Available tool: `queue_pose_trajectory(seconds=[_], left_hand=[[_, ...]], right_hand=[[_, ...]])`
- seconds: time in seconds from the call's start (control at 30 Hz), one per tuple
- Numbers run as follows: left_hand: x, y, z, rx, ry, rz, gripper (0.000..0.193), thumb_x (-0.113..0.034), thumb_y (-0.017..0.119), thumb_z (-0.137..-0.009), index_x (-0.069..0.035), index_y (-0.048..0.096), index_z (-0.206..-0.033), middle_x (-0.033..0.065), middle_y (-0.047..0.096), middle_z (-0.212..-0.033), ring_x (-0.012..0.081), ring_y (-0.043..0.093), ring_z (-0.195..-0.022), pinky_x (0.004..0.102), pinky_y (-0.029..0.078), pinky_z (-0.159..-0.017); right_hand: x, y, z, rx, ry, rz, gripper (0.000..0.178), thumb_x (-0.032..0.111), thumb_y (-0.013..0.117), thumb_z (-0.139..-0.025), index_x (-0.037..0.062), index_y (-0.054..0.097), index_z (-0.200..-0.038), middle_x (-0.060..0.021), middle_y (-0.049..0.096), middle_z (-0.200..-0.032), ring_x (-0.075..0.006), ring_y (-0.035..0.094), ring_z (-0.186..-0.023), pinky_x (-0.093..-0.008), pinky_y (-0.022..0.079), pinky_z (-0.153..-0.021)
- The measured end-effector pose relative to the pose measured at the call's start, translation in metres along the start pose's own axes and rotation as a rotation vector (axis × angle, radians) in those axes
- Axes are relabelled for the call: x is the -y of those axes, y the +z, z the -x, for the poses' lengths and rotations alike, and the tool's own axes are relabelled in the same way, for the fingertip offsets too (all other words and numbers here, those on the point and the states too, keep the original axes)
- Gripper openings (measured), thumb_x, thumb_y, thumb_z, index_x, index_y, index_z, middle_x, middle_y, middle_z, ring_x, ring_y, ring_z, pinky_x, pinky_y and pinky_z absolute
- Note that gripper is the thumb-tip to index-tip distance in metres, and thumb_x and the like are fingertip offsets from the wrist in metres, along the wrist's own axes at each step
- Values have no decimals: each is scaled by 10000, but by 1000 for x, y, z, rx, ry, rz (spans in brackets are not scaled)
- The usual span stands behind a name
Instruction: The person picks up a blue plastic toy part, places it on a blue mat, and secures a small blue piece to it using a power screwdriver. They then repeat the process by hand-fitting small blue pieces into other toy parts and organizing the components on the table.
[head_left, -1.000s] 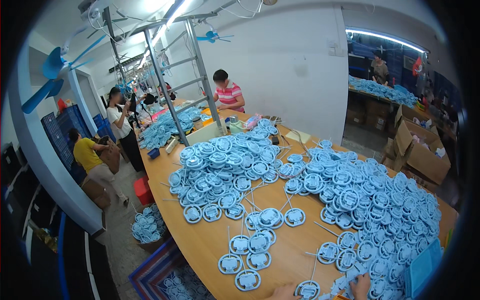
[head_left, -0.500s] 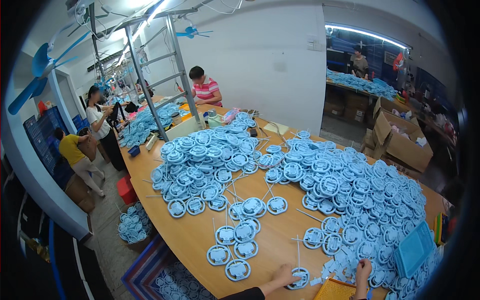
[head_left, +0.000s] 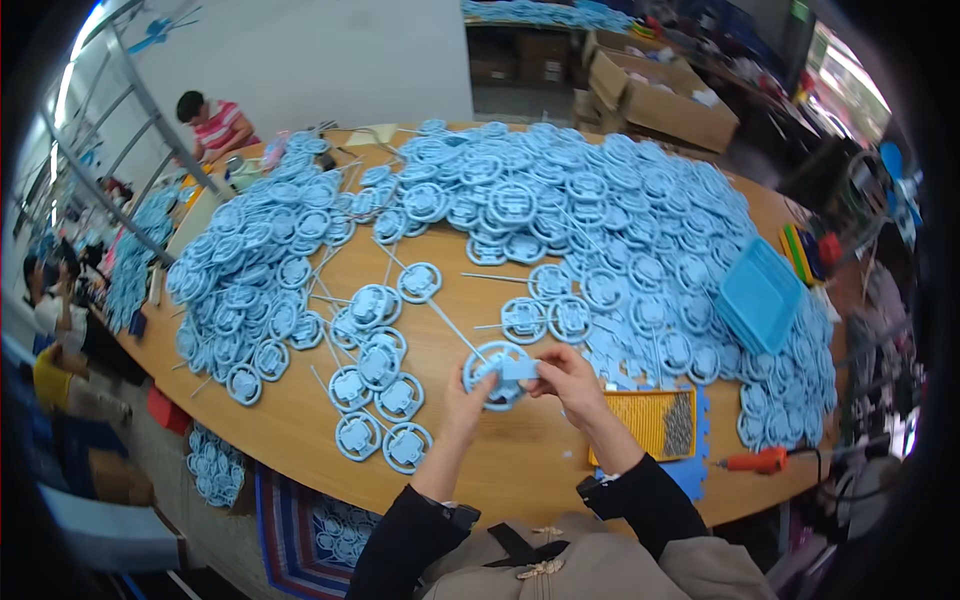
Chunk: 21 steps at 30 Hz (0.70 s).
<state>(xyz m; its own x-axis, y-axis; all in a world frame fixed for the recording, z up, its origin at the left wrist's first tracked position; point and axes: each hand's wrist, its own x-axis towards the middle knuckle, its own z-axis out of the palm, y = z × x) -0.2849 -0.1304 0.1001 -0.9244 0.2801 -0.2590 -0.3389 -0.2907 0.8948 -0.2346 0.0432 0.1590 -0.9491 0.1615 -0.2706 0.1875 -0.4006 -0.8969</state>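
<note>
My left hand (head_left: 466,402) grips a light-blue round plastic part (head_left: 490,405), a ring with a thin rod pointing up and left, held above the table. Between the fingertips of my right hand (head_left: 570,382) is a small flat light-blue plate (head_left: 519,370), laid against the middle of the round part. Fingers hide some of the ring. Just left of my hands, several like parts (head_left: 380,360) lie loosely on the table. Beyond my right hand is a scatter of small flat blue plates (head_left: 610,355).
Large heaps of round blue parts (head_left: 620,220) cover the far and right table. A yellow tray (head_left: 632,425) holds small metal pieces. To its right lies an orange electric tool (head_left: 757,460) with a cord. A blue basket (head_left: 760,295) rests tilted on the heap. A co-worker (head_left: 215,125) sits far left.
My view has swung right and down. The round part under my left hand has come up off the table. My right hand has moved from the loose plates to the ring, a plate in its fingers.
</note>
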Motion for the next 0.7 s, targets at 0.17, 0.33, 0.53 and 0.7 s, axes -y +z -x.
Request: queue_pose_trajectory(seconds=[0.17,0.33,0.53,0.7], left_hand=[[0,14,6,96,11,145,418,-73,597,-861,-87,374,-1214,77,540,-1092,154,574,-934,311,529,-718],[1,10,18,38,72,191,411,-58,596,-860,-72,371,-1203,77,513,-1112,142,536,-975,295,492,-795],[8,26,22,5,351,23,466,12,621,-814,-39,350,-1190,71,492,-1067,125,519,-965,288,472,-818],[7,23,21,-22,374,-22,475,12,630,-798,-37,350,-1178,67,477,-1054,126,511,-956,283,467,-821]], right_hand=[[-26,-8,8,-96,-135,98,194,76,528,-890,1,553,-1066,-56,595,-813,-141,615,-743,-260,519,-640],[-36,4,15,-173,-83,105,134,92,563,-878,18,542,-987,-65,614,-831,-143,616,-749,-267,523,-656],[-58,31,8,-305,94,-160,131,126,575,-885,30,517,-952,-75,624,-827,-163,626,-686,-279,535,-633],[-58,32,1,-211,124,-142,159,145,587,-884,30,524,-974,-65,619,-825,-146,617,-664,-277,531,-618]])
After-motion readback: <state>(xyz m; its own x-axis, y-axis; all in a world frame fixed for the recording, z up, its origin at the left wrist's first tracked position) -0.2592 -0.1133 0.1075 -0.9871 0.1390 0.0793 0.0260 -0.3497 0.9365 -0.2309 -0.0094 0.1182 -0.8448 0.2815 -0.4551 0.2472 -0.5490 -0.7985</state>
